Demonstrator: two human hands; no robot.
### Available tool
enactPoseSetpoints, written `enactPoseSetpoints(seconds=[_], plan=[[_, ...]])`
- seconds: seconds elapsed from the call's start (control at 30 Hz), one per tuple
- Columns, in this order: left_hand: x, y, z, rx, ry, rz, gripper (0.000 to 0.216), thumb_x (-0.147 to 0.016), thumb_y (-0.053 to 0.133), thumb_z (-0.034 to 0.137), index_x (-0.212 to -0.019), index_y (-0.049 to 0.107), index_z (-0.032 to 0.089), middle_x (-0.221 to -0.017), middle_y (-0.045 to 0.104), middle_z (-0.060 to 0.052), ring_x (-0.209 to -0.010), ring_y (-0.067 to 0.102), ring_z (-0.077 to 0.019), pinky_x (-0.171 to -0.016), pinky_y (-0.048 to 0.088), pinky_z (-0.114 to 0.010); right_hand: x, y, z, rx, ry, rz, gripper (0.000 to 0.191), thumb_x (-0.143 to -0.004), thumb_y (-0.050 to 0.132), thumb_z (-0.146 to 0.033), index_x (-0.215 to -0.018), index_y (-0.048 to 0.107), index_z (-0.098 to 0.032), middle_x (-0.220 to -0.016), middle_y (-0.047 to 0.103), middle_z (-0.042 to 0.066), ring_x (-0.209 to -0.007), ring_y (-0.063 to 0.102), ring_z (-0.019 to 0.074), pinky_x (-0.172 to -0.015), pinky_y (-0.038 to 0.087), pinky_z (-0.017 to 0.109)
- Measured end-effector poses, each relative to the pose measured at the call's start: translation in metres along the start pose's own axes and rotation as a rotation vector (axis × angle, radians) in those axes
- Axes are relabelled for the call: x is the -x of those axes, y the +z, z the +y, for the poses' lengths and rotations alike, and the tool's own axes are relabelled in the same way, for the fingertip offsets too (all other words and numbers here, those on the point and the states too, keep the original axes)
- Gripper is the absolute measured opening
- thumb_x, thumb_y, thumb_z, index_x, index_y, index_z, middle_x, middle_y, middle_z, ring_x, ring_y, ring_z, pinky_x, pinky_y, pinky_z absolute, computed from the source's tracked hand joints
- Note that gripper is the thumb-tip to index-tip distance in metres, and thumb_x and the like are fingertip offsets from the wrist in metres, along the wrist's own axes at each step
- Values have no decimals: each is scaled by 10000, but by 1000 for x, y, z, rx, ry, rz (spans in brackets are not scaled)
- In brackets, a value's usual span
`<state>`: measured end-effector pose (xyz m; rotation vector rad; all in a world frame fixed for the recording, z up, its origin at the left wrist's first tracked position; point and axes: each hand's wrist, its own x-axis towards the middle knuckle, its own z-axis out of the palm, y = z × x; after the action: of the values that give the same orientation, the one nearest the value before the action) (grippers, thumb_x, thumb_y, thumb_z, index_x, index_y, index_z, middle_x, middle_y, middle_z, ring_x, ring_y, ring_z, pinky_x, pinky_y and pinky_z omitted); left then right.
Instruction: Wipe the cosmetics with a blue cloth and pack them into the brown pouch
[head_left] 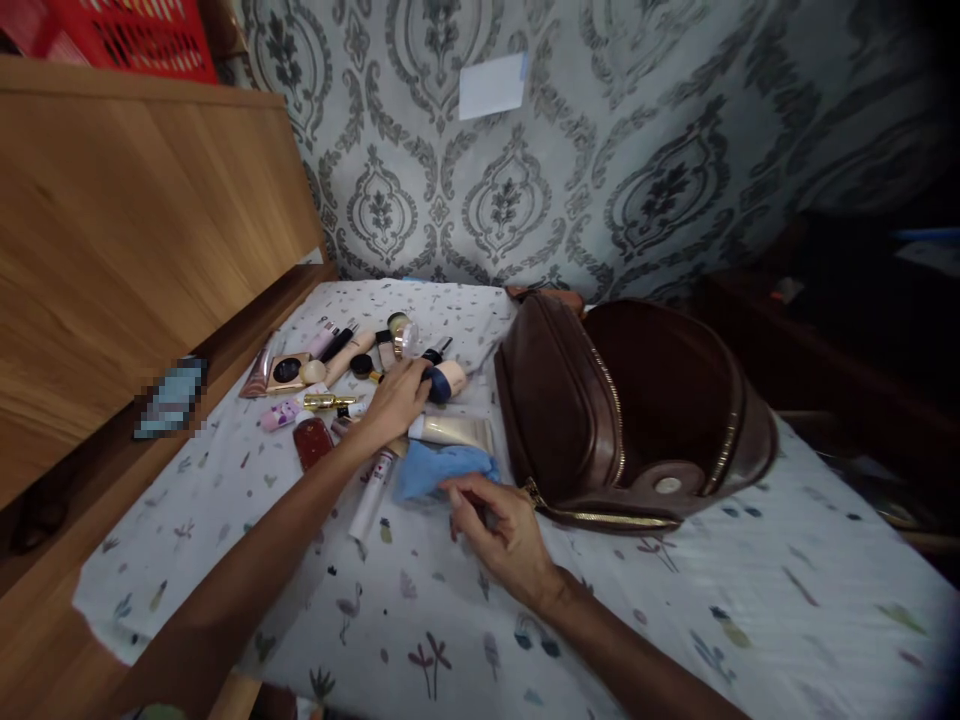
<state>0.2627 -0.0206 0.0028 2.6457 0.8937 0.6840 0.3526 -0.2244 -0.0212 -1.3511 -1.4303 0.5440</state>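
Observation:
My left hand (399, 400) reaches palm down over a cluster of cosmetics, fingers stretched out. Its fingertips lie against the dark blue cap of a peach-coloured bottle (448, 381); the thumb is mostly hidden. My right hand (504, 532) is open, with curled fingers and the thumb apart. Its index fingertip meets the edge of a crumpled blue cloth or plastic piece (442, 468). Just behind that lies a pale gold tube (454, 431). A white and pink tube (373, 495) rests between my forearms, and a dark red case (312, 441) sits left of my left wrist.
A brown leather bag (555, 400) stands unzipped on the right of the patterned white cloth (420, 630). Further cosmetics, including a gold-capped bottle (328, 401) and a compact (287, 372), lie left. A wooden cabinet (150, 220) borders the left; patterned wallpaper (502, 200) rises behind.

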Motion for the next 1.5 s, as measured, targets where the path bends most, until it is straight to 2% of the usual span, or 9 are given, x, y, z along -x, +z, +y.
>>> enactPoseSetpoints(seconds=[0.17, 0.33, 0.47, 0.67, 0.93, 1.07, 1.17, 1.33, 1.5], plan=[[45, -9, 27, -17, 141, -23, 285, -1003, 448, 297, -1242, 554, 183, -1239, 593, -125, -1185, 536, -275, -1038, 450, -439, 0, 0, 7, 90, 62, 158, 341, -956, 477, -286, -1261, 570, -166, -624, 563, -33, -489, 498, 119, -489, 382, 230], [67, 1, 29, -53, 138, -101, 332, -966, 547, 343, -1267, 544, 203, -1203, 615, -116, -1143, 560, -290, -992, 476, -461, -1, 1, 13, 127, 25, 230, 393, -956, 470, -242, -1342, 483, -174, -798, 618, 7, -590, 558, 128, -573, 471, 235], [67, 0, 27, 39, 79, -89, 276, -942, 582, 294, -1204, 598, 212, -1151, 644, -99, -1101, 599, -281, -964, 492, -430, -4, 0, 17, 184, -90, 329, 350, -986, 431, -232, -1323, 515, -186, -1035, 643, 99, -924, 648, 202, -837, 558, 344], [64, -19, 24, 439, 124, -230, 306, -866, 685, 337, -1145, 652, 215, -1091, 677, -64, -1033, 632, -245, -937, 496, -368, -5, 1, 26, 356, -183, 271, 503, -1006, 387, -194, -1509, 361, -187, -1473, 479, 173, -1392, 439, 274, -1147, 398, 516], [67, -26, 22, 787, -160, -292, 533, -750, 778, 410, -1223, 603, 238, -1042, 659, -49, -914, 654, -216, -781, 547, -311, -2, 4, 19, 546, -88, 104, 466, -909, 498, -78, -1373, 527, -116, -1302, 631, 180, -1208, 577, 298, -1060, 482, 478], [74, -28, 20, 884, -190, -394, 832, -713, 805, 473, -1420, 411, 281, -1174, 658, -92, -1012, 672, -266, -870, 550, -373, -2, 3, 12, 452, -17, 118, 432, -885, 508, -51, -1296, 585, -160, -1219, 686, 131, -1117, 627, 272, -1002, 516, 436], [83, -30, 23, 718, -197, -402, 973, -720, 788, 525, -1507, 285, 250, -1326, 600, -130, -1186, 599, -330, -997, 496, -450, -2, 3, 10, 336, 10, 165, 440, -882, 520, -71, -1304, 586, -177, -1236, 687, 119, -1127, 635, 258, -1008, 512, 413], [92, -31, 36, 322, -32, -518, 649, -793, 743, 438, -1379, 526, 264, -1408, 573, -96, -1320, 486, -350, -1119, 374, -471, -2, 4, 10, 104, 77, 251, 430, -889, 556, -147, -1313, 590, -211, -1242, 701, 88, -1102, 669, 232, -973, 516, 358], [82, -41, 42, 274, 115, -540, 180, -888, 600, 318, -999, 715, 236, -1055, 720, -43, -1007, 639, -252, -942, 467, -350, -3, 3, 1, -58, 145, 263, 315, -881, 615, -274, -1189, 641, -212, -1048, 750, 46, -900, 695, 211, -812, 516, 286]])
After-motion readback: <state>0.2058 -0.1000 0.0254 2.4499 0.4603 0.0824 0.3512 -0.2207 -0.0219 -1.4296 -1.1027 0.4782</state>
